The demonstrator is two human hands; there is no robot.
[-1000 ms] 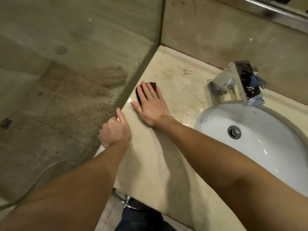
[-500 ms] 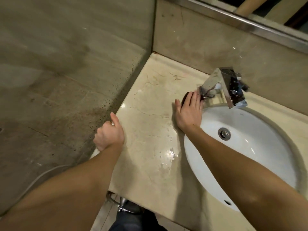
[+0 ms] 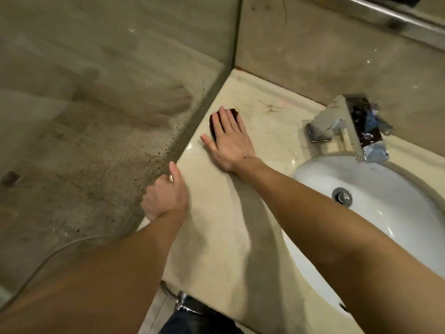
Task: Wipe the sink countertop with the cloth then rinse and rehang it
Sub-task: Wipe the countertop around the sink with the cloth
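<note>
The step in hand looks like the wiping itself, with rinsing and rehanging not yet done. To do it well, the right hand (image 3: 228,143) should keep its palm flat and its weight even on the cloth (image 3: 215,119), so the whole pad drags across the desk (image 3: 216,237) instead of bunching under the knuckles. Strokes should overlap and work from the far left corner, by the wall, toward the sink (image 3: 385,201), pushing water and grit into the bowl and not over the front edge. The strip behind the tap (image 3: 346,126) will likely need the cloth folded narrower.

The dark cloth lies on the desk near its far left corner, close to the left edge. It sits under the fingers (image 3: 231,121) of the right hand, which are stretched out flat and close together, pressing down on it, not gripping it; only its far and left edges show past the fingertips, the thumb lying on bare stone beside it.

The left hand (image 3: 166,196) is curled over the left edge of the desk nearer the front, seemingly as a brace, holding nothing else.
</note>
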